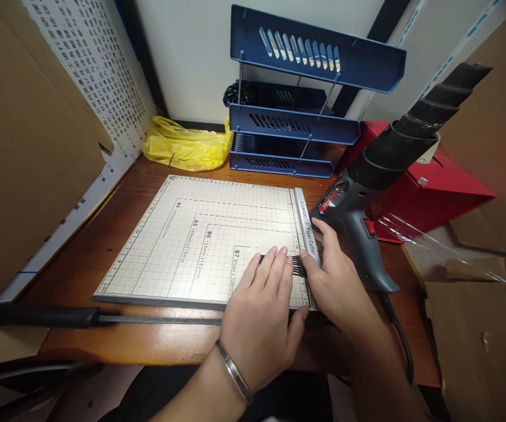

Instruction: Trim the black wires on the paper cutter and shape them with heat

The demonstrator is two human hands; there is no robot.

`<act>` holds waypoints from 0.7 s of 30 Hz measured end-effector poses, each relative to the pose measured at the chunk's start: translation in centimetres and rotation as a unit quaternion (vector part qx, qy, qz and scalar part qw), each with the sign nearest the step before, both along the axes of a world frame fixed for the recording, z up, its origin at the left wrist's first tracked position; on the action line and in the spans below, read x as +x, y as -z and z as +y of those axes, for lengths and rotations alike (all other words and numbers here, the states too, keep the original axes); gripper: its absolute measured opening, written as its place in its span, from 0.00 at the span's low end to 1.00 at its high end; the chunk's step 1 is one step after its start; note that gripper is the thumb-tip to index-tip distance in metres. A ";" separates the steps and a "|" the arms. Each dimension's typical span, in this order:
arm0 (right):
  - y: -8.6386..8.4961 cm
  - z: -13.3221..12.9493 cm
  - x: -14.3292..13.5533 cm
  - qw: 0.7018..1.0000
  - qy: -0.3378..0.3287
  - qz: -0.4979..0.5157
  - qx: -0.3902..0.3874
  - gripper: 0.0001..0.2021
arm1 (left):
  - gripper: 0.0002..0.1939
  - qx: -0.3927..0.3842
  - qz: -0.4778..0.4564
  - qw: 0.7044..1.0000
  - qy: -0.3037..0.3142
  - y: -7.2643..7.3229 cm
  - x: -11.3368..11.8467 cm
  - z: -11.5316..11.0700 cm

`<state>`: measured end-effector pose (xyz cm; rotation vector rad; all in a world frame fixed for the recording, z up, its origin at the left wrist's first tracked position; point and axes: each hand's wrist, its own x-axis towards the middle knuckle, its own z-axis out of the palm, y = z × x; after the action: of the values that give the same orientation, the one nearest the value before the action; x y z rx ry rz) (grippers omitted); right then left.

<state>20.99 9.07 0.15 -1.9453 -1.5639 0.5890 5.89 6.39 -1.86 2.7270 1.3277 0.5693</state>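
Note:
A cream paper cutter (156, 246) with printed grid lines lies on the wooden table. My left hand (264, 299), a silver bracelet at its wrist, rests flat near the board's front right, fingers stretched out over a bundle of thin black strands (297, 266). Most of that bundle is hidden under the fingers; whether it is wire or cord I cannot tell. My right hand (334, 269) is at the cutter's grey side rail (306, 225). Its thumb touches down beside the strands and its index finger reaches forward, apart from the thumb; the other fingers are hidden.
The cutter's blade arm with a black handle (60, 316) lies along the front edge. A grey heat gun (367, 211) stands close on the right, before a red box (450, 187). Behind are a blue tiered tray (297, 120) and yellow plastic bag (187, 143). Cardboard (477, 334) flanks the table.

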 end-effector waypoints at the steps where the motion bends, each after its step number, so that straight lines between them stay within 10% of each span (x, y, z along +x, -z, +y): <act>1: 0.0 0.0 0.0 1.000 0.003 0.000 0.000 0.27 | 0.31 0.001 0.001 1.000 0.001 0.0 0.0 0.0; 21: 0.2 -0.1 0.3 1.000 0.003 0.019 0.014 0.27 | 0.32 0.005 0.007 1.000 -0.002 0.1 0.1 0.0</act>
<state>21.33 8.97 -0.08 -1.9061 -1.5338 0.5950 5.97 6.43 -1.94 2.7427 1.3366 0.5600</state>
